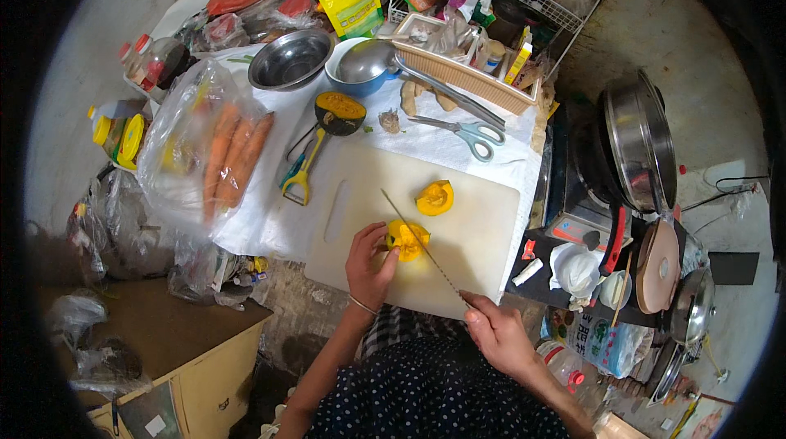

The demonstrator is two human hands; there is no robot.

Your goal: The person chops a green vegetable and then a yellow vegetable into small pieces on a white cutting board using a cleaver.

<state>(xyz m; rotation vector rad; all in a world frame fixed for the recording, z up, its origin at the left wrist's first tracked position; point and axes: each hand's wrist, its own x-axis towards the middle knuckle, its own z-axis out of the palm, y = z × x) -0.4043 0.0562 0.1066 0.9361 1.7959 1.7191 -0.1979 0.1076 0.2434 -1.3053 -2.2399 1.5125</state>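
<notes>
My right hand grips a kitchen knife, whose thin blade lies slantwise over a piece of orange-fleshed pumpkin. My left hand holds that piece from its left side, with the thumb along the near edge and the fingers behind. How deep the blade sits in the flesh is hard to tell. Just beyond, a second pumpkin piece rests on the white cutting board. A larger cut pumpkin chunk with dark green rind stands on the white cloth past the board.
Left of the board lie a yellow peeler and carrots in a plastic bag. Scissors, a metal bowl, a ladle and a beige basket stand behind. A large pan is at the right.
</notes>
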